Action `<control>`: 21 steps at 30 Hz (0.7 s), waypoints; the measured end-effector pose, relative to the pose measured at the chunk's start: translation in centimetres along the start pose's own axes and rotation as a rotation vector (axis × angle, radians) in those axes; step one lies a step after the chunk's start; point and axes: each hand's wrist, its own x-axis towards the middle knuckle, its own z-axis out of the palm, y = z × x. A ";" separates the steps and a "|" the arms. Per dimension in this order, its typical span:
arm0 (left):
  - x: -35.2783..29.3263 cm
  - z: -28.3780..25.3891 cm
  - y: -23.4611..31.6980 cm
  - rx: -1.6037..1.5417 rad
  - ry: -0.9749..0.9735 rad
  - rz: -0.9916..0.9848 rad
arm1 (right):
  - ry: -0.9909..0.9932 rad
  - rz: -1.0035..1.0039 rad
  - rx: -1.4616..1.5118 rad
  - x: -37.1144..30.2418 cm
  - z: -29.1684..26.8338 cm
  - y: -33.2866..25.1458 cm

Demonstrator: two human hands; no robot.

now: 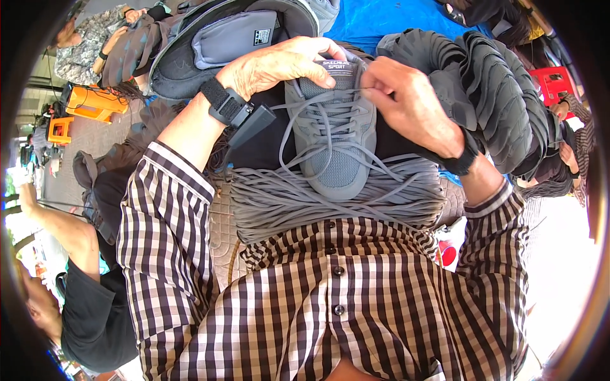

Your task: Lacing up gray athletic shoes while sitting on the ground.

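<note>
A grey sneaker (335,173) rests across my lap, toe towards me, its tongue (337,68) standing at the far end. My left hand (283,65) grips that tongue, thumb on its front and fingers behind it. The grey shoelace (328,122) crosses the upper eyelets, and loose lengths of it loop down both sides of the shoe. At the shoe's upper right edge, my right hand (412,106) is closed in a pinch on the lace. Under the toe lies a thick bundle of grey shoelaces (273,202).
Stacked grey shoe uppers (499,105) curve around on my right. An upturned dark shell with a grey pad (232,41) lies beyond my left hand. A blue sheet (381,19), orange stools (95,105), a red stool (551,82) and several people surround me.
</note>
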 end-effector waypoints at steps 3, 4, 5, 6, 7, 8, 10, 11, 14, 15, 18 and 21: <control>-0.3 -0.3 -0.2 -0.012 -0.003 -0.018 | 0.009 0.093 -0.111 -1.9 -3.4 0.3; -0.3 -0.3 0.0 0.012 -0.001 -0.006 | 0.047 0.112 -0.151 -3.1 -4.9 0.9; -0.6 -0.4 -0.1 0.033 0.009 -0.007 | 0.075 0.161 -0.131 -4.1 -5.9 1.3; -0.6 -0.3 -0.2 0.031 0.014 -0.008 | 0.086 0.197 -0.207 -5.4 -7.2 2.0; -0.8 -0.3 -0.2 0.043 0.036 -0.024 | 0.106 0.291 -0.188 -6.8 -8.2 3.1; -0.7 -0.2 -0.2 0.051 0.050 -0.032 | 0.104 0.362 -0.206 -8.6 -9.2 4.0; -0.4 0.5 -0.3 0.041 0.136 -0.010 | 0.076 0.549 -0.102 -11.6 -10.7 4.5; -0.3 0.9 -0.3 0.031 0.221 0.008 | 0.048 0.628 -0.021 -13.1 -10.9 4.9; -3.5 2.2 1.2 0.456 0.605 0.109 | 0.012 0.583 0.023 -13.4 -8.7 4.7; -4.4 2.9 1.9 0.482 0.662 0.017 | 0.021 0.586 0.028 -13.0 -7.9 4.4; -7.1 5.5 1.8 0.378 0.723 -0.118 | 0.158 0.279 -0.208 -9.8 -5.7 2.3; -7.8 7.5 1.4 0.261 0.671 -0.165 | 0.090 0.135 -0.225 -6.5 -4.2 1.1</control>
